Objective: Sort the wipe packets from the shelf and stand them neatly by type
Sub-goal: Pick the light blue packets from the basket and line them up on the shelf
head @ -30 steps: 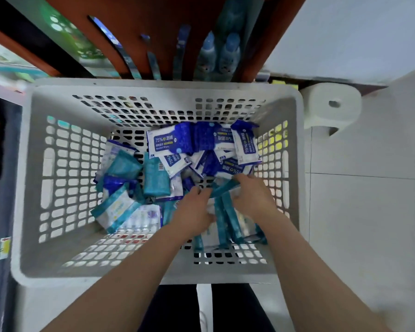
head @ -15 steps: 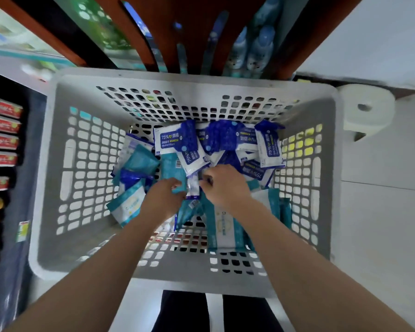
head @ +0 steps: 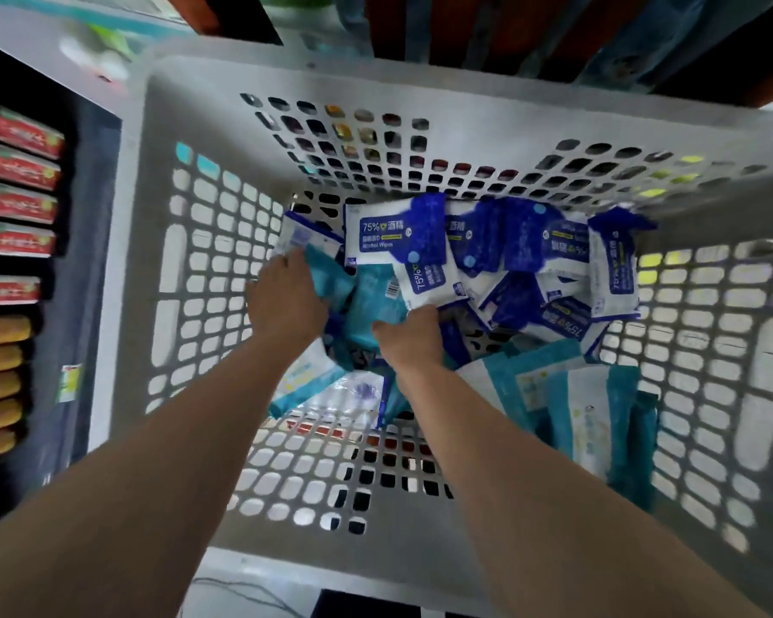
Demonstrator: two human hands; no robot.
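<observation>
- Head view, nearest: teal plastic wipe packets [head: 599, 408] stand in a row at the right of the grey perforated plastic basket [head: 286, 550], 1 type partly sorted.
- Middle: left hand [head: 286, 301] and right hand [head: 409, 336] dig into loose teal packets [head: 376, 314]; fingers hidden, so I cannot tell either grip.
- Far: blue-and-white alcohol wipe packets [head: 500, 256] lie jumbled, unsorted; most work remains, by my judgement.

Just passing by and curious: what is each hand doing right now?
Left hand: fingers curled down onto a teal wipe packet; whether it grips cannot be told.
Right hand: closed among the packets; what it holds is hidden.
</observation>
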